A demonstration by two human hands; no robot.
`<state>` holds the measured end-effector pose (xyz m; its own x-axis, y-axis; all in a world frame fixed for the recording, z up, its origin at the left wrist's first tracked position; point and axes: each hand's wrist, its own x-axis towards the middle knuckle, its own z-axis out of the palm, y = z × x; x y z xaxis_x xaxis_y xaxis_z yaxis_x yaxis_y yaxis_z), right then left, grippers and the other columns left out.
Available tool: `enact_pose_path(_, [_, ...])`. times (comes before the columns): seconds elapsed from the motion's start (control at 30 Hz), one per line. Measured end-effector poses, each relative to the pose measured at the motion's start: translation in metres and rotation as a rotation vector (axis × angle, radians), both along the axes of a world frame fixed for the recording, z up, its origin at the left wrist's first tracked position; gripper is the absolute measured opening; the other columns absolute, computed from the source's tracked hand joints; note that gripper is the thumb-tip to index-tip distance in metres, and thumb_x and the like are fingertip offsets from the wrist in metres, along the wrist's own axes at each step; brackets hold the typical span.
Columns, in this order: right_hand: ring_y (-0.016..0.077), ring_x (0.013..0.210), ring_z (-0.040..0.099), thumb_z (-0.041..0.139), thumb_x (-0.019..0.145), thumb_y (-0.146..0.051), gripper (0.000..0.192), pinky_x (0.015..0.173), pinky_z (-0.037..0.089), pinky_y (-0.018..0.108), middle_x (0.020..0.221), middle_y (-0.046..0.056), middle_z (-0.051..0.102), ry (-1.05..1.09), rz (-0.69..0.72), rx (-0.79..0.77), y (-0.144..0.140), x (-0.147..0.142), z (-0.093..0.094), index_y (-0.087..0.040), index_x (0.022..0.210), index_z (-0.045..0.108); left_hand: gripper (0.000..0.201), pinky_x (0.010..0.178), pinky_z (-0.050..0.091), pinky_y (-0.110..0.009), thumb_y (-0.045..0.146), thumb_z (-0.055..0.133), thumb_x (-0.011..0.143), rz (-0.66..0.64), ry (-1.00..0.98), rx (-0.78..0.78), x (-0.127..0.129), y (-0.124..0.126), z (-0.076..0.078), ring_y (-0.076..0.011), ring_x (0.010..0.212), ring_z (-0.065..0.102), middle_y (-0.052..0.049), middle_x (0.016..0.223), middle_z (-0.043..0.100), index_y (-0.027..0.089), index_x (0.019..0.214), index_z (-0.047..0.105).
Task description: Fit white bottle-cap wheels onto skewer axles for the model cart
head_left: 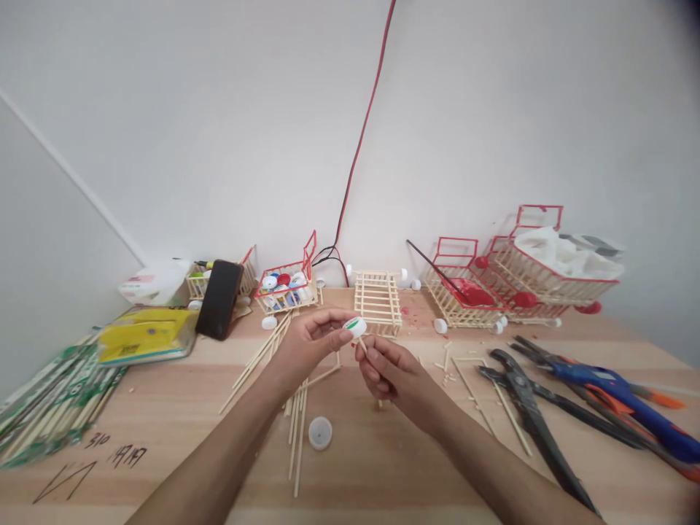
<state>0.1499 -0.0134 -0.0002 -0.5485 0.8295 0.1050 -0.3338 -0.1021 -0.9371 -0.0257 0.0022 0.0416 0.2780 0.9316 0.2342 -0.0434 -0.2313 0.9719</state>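
Observation:
My left hand (pixel 309 343) pinches a white bottle cap (pixel 355 325) with a green and red mark on its side, held above the wooden table (pixel 383 467). My right hand (pixel 394 375) grips a short wooden stick (pixel 363 345) whose upper end meets the cap. A second white cap (pixel 320 432) lies flat on the table below my hands. Loose wooden sticks (pixel 298 426) lie scattered under my left forearm.
A bare stick cart frame (pixel 377 299) stands behind my hands. Red-trimmed stick carts (pixel 470 288) sit at the back right, a basket of caps (pixel 284 288) and a black phone (pixel 219 299) at the back left. Pliers (pixel 525 397) and a blue tool (pixel 617 394) lie right.

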Motion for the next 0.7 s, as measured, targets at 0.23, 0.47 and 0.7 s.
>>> enact_pose_path(0.23, [0.0043, 0.045, 0.025, 0.049, 0.091, -0.040, 0.022, 0.042, 0.016, 0.020, 0.061, -0.007, 0.037, -0.040, -0.023, 0.035, -0.001, -0.001, -0.002, -0.019, 0.088, 0.053, 0.019, 0.079, 0.047, -0.028, 0.025, 0.068, 0.074, 0.012, 0.126, 0.176, -0.004, -0.002, 0.010, -0.0177, 0.089, 0.060, -0.007, 0.092, 0.067, 0.015, 0.090, 0.068])
enact_pose_path(0.47, [0.0041, 0.045, 0.026, 0.050, 0.089, -0.043, 0.024, 0.041, 0.018, 0.019, 0.061, -0.007, 0.038, -0.071, -0.042, 0.057, -0.002, -0.001, -0.002, -0.019, 0.087, 0.053, 0.018, 0.080, 0.046, -0.029, 0.027, 0.066, 0.077, -0.015, 0.213, 0.262, -0.010, 0.001, 0.010, -0.0172, 0.091, 0.058, -0.007, 0.093, 0.064, 0.016, 0.091, 0.067])
enact_pose_path(0.7, [0.0046, 0.045, 0.027, 0.049, 0.090, -0.042, 0.024, 0.041, 0.019, 0.019, 0.062, -0.007, 0.038, -0.077, -0.042, 0.075, -0.003, -0.002, -0.003, -0.019, 0.088, 0.053, 0.016, 0.082, 0.045, -0.029, 0.027, 0.065, 0.078, -0.039, 0.221, 0.277, -0.011, 0.001, 0.009, -0.0177, 0.093, 0.057, -0.007, 0.094, 0.063, 0.017, 0.091, 0.068])
